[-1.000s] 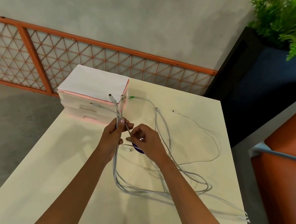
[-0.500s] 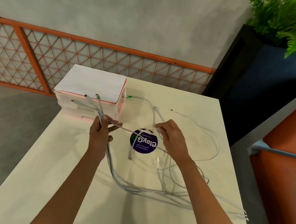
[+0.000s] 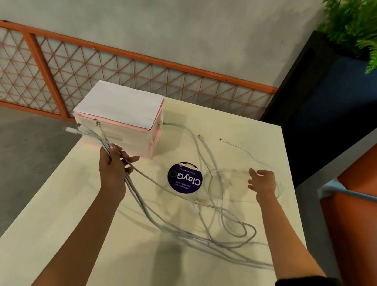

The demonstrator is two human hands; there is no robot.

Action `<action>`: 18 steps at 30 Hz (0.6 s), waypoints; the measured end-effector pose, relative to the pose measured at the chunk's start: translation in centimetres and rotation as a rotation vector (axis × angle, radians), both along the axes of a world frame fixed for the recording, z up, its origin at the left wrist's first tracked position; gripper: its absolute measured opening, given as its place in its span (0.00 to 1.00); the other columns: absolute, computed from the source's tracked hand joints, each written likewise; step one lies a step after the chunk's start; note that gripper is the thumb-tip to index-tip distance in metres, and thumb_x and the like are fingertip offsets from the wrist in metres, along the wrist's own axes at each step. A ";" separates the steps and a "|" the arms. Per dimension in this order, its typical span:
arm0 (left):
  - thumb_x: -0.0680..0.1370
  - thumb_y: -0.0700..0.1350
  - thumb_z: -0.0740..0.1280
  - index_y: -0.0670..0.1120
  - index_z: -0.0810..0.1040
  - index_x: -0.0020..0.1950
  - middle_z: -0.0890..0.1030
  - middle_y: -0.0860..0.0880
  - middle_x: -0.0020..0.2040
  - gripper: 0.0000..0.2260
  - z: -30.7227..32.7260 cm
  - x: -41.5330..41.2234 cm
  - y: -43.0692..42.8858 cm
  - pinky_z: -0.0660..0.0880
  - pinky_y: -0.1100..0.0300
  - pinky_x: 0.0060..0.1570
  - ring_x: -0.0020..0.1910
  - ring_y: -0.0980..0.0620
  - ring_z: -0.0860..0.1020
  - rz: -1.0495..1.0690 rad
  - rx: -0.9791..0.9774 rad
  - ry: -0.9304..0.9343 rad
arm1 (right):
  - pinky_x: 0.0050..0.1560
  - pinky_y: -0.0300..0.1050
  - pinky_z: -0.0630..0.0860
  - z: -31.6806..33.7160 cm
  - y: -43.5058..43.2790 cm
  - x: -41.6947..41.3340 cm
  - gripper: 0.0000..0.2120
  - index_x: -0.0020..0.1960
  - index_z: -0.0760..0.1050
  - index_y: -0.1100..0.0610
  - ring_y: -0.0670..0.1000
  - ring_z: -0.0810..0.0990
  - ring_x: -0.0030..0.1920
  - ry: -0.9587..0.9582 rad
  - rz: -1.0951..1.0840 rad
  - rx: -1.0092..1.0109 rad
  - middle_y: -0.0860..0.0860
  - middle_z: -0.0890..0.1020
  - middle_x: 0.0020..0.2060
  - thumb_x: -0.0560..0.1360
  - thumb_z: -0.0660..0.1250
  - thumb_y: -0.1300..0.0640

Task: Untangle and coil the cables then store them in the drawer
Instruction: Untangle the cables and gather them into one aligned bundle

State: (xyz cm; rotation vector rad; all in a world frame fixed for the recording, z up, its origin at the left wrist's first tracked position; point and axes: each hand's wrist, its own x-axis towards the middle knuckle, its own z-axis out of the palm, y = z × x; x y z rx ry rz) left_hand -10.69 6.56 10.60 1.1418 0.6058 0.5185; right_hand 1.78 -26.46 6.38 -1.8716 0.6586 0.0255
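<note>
Since the earlier frames the right hand (image 3: 262,184) has been carried away from the left hand (image 3: 112,168), out toward 3 o'clock past the round purple sticker (image 3: 184,177), which is now fully uncovered. The left hand has been shifted toward 9 o'clock, so that a strand is drawn out between them. The cables (image 3: 193,236) are found mostly in a loose white tangle on the table (image 3: 117,254), at 5 o'clock of the sticker, with several ends gathered in the left hand. These ends are clenched in its curled fingers, and the connectors are seen sticking out at 10 o'clock across the front of the pink-and-white drawer unit (image 3: 122,118). A thin, blurred loop is seen around the right hand, whose fingers are bent, but whether anything is pinched there cannot be told. Two loose cable ends lie on the table at 11 o'clock of that hand. The task is judged to be at an early stage: untangling is under way, nothing has been coiled, no drawer is seen opened, and nothing has been stored.
</note>
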 end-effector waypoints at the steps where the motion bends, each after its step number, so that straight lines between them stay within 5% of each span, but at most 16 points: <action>1: 0.85 0.48 0.51 0.50 0.65 0.42 0.71 0.52 0.36 0.12 0.0 0.0 -0.1 0.67 0.68 0.25 0.32 0.59 0.82 -0.002 0.001 -0.010 | 0.44 0.51 0.81 0.4 0.6 -0.4 0.23 0.57 0.73 0.62 0.52 0.79 0.40 0.010 0.095 -0.110 0.57 0.77 0.47 0.71 0.72 0.47; 4: 0.85 0.48 0.51 0.49 0.66 0.42 0.71 0.52 0.36 0.12 0.2 0.1 -0.3 0.68 0.67 0.27 0.33 0.58 0.82 -0.008 -0.008 -0.042 | 0.46 0.42 0.76 3.5 2.9 -3.4 0.25 0.55 0.74 0.50 0.48 0.77 0.48 -0.105 0.574 -0.202 0.51 0.73 0.50 0.64 0.75 0.39; 7: 0.84 0.49 0.52 0.49 0.66 0.42 0.71 0.51 0.35 0.12 0.5 0.2 -0.3 0.70 0.67 0.28 0.33 0.57 0.82 -0.008 -0.006 -0.034 | 0.51 0.34 0.71 6.5 5.4 -6.4 0.24 0.58 0.77 0.44 0.46 0.72 0.51 0.034 1.218 -0.224 0.43 0.70 0.53 0.63 0.76 0.42; 9: 0.84 0.48 0.52 0.49 0.66 0.42 0.71 0.51 0.35 0.12 0.6 0.2 -0.1 0.69 0.68 0.26 0.30 0.58 0.80 -0.010 -0.001 -0.028 | 0.49 0.32 0.69 6.7 5.6 -6.9 0.18 0.57 0.80 0.49 0.45 0.71 0.47 0.120 1.399 -0.349 0.41 0.70 0.50 0.67 0.76 0.51; 11: 0.84 0.47 0.52 0.49 0.66 0.41 0.70 0.51 0.35 0.12 0.6 0.1 0.0 0.64 0.68 0.23 0.27 0.59 0.77 -0.029 0.025 -0.011 | 0.42 0.36 0.71 6.7 5.0 -6.4 0.09 0.49 0.83 0.53 0.46 0.73 0.40 0.174 1.416 -0.355 0.46 0.76 0.44 0.69 0.75 0.56; 13: 0.85 0.47 0.52 0.49 0.66 0.41 0.69 0.51 0.34 0.13 0.4 -0.1 0.1 0.61 0.68 0.22 0.25 0.60 0.73 -0.048 0.062 0.008 | 0.39 0.38 0.72 7.3 4.2 -5.8 0.05 0.39 0.83 0.50 0.45 0.77 0.35 0.223 1.374 -0.389 0.52 0.81 0.39 0.68 0.76 0.50; 16: 0.85 0.46 0.51 0.49 0.65 0.40 0.68 0.51 0.34 0.14 0.4 -0.5 0.6 0.59 0.68 0.21 0.22 0.61 0.67 -0.023 0.077 0.019 | 0.39 0.33 0.74 8.3 2.7 -4.8 0.22 0.32 0.77 0.55 0.45 0.81 0.36 0.160 1.146 -0.436 0.51 0.82 0.34 0.66 0.71 0.36; 18: 0.85 0.46 0.51 0.49 0.64 0.40 0.67 0.51 0.34 0.14 0.5 -0.6 1.3 0.59 0.69 0.21 0.21 0.61 0.64 0.008 0.055 0.020 | 0.43 0.41 0.78 8.9 1.4 -4.2 0.28 0.32 0.75 0.58 0.50 0.83 0.38 0.046 0.932 -0.393 0.53 0.81 0.35 0.65 0.66 0.32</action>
